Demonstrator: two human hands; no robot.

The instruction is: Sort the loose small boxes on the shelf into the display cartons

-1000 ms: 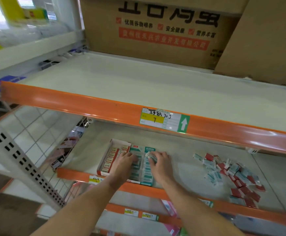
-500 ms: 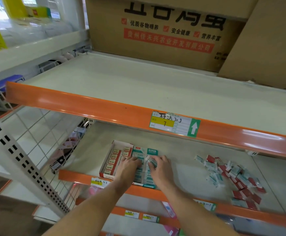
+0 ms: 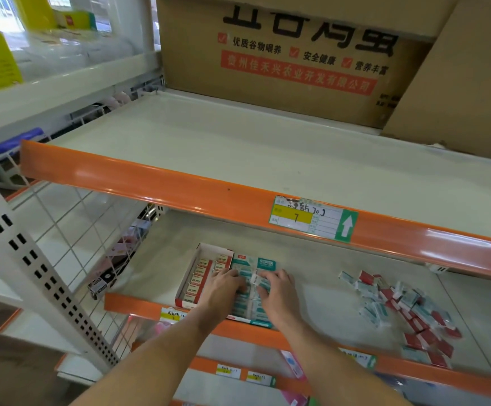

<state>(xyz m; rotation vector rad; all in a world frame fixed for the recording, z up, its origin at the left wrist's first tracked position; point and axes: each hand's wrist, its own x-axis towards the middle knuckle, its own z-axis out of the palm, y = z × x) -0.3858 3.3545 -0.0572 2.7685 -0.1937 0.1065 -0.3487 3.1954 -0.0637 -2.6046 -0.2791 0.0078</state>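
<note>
On the lower shelf (image 3: 326,303) two open display cartons stand side by side. The left one, a red carton (image 3: 198,278), holds rows of red-and-cream boxes. The right one is a teal carton (image 3: 260,262) filled with teal boxes. Both my hands are over the teal carton. My left hand (image 3: 223,291) rests its fingers on the packed rows. My right hand (image 3: 279,291) pinches a small teal-and-white box (image 3: 254,278) standing on end among the rows, between the two hands. A loose pile of small red and teal boxes (image 3: 402,313) lies to the right.
An orange-edged upper shelf (image 3: 238,197) overhangs the work area, with a price label (image 3: 311,218) on its lip. Large cardboard boxes (image 3: 297,60) stand at its back. A wire side panel (image 3: 86,244) and a white perforated upright (image 3: 33,273) are at the left. More shelves lie below.
Both hands stay over the teal carton. The small box in my right hand has shifted slightly left toward my left fingers and sits lower among the rows.
</note>
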